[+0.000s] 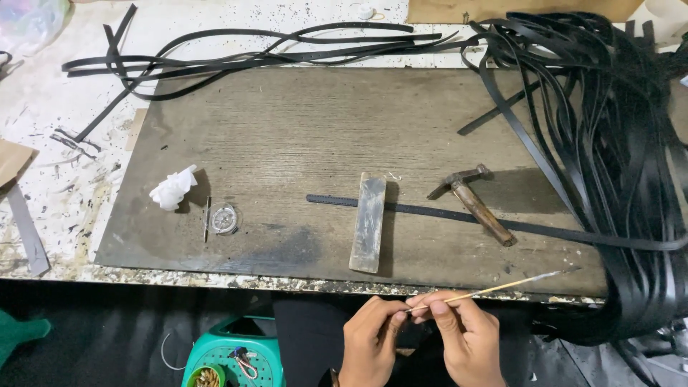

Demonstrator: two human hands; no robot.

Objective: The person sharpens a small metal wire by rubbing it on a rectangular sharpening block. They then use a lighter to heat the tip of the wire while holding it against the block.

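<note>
Both hands are meeting at six o'clock, below the desk (287, 129) edge. The left hand (371, 344) and right hand (466, 340) are pinching a thin brush (494, 289), its tip pointing toward two o'clock. A hammer (476, 202) and wooden block (368, 222) are lying beyond.

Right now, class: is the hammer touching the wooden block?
Apart. The head view shows the hammer lying right of the wooden block, with bare board plainly between them.

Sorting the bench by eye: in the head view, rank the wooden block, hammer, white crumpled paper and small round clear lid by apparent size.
1. Wooden block and hammer: too alike to rank.
2. White crumpled paper.
3. Round clear lid.
</note>
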